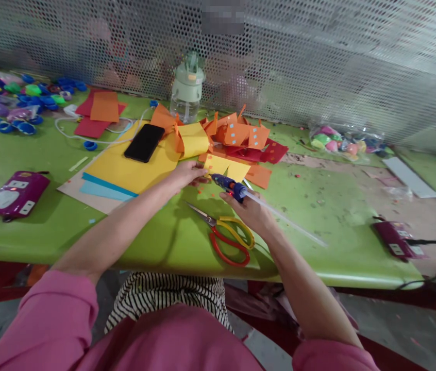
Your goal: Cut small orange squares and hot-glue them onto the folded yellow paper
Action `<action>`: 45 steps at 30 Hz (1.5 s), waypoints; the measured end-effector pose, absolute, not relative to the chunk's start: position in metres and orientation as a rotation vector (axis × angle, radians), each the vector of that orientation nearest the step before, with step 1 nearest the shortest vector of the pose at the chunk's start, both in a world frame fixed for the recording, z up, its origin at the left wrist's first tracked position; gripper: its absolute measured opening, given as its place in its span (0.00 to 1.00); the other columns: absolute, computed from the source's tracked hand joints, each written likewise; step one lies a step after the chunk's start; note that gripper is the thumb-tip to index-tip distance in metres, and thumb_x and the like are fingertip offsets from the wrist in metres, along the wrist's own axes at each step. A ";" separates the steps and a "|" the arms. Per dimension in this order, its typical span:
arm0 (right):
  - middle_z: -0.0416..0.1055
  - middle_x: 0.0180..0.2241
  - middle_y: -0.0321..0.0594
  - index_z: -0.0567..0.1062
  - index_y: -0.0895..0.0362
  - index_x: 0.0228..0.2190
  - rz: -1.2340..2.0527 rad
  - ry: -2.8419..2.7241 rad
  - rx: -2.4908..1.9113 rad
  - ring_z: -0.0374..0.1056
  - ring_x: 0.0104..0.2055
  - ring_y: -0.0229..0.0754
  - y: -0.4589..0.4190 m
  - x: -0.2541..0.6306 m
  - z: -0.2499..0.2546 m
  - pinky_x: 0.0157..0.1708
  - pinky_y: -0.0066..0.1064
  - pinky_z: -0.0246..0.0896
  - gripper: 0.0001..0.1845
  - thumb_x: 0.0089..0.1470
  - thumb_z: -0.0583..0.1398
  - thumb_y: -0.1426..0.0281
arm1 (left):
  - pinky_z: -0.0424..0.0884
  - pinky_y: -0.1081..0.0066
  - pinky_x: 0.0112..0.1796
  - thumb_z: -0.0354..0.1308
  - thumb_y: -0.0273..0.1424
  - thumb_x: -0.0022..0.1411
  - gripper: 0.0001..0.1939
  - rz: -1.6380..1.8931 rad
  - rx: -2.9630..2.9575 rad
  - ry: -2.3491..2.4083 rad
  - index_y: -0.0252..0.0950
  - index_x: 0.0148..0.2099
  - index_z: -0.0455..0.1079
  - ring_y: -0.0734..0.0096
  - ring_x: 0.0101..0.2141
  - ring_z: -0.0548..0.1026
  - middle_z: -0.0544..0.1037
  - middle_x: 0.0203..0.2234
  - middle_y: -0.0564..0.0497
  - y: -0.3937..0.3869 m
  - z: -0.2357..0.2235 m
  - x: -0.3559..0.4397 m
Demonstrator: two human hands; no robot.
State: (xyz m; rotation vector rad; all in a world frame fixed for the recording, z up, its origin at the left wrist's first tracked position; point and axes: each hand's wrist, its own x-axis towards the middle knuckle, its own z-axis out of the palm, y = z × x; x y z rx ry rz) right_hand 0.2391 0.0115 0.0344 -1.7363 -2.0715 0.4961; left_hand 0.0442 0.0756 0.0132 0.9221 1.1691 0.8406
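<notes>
My right hand (252,210) is closed around a blue hot glue gun (229,185), whose red light glows. A long clear glue stick (287,219) juts from its back end. The nozzle points left, at the edge of a yellow paper piece (233,169) with a notch cut in it. My left hand (187,175) pinches the left end of that piece, close to the nozzle. Just in front of both hands lie scissors (228,232) with one yellow and one red handle, blades apart. Behind them sit curled orange paper strips (237,131) with small pale squares, and a yellow paper loop (194,140).
A black phone (144,142) rests on yellow sheets (113,165) at left. A water bottle (187,87) stands by the perforated metal screen (299,62). Purple power boxes (16,196) sit at both sides. Blue caps (24,103) pile up far left; a bag of colourful pieces (344,143) lies right.
</notes>
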 end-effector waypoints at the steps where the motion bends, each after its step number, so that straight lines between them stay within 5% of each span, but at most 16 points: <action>1: 0.66 0.20 0.37 0.73 0.54 0.26 0.488 -2.067 -1.741 0.60 0.22 0.39 0.011 0.239 0.034 0.23 0.31 0.50 0.31 0.54 0.53 0.39 | 0.64 0.82 0.23 0.60 0.23 0.65 0.02 0.841 0.924 1.172 0.32 0.39 0.70 0.80 0.26 0.78 0.81 0.31 0.51 0.076 0.013 0.044; 40: 0.71 0.24 0.40 0.77 0.55 0.31 0.532 -2.038 -1.733 0.65 0.25 0.42 0.008 0.247 0.032 0.24 0.31 0.54 0.30 0.55 0.54 0.41 | 0.65 0.82 0.23 0.62 0.23 0.62 0.04 0.834 0.924 1.200 0.33 0.39 0.71 0.80 0.26 0.78 0.80 0.28 0.53 0.075 0.011 0.046; 45: 0.72 0.27 0.42 0.72 0.54 0.30 0.212 -2.173 -1.674 0.68 0.28 0.44 -0.002 0.279 0.035 0.27 0.32 0.56 0.24 0.58 0.54 0.46 | 0.65 0.82 0.23 0.59 0.22 0.64 0.02 0.834 0.925 1.196 0.32 0.39 0.70 0.80 0.26 0.79 0.81 0.31 0.51 0.075 0.010 0.046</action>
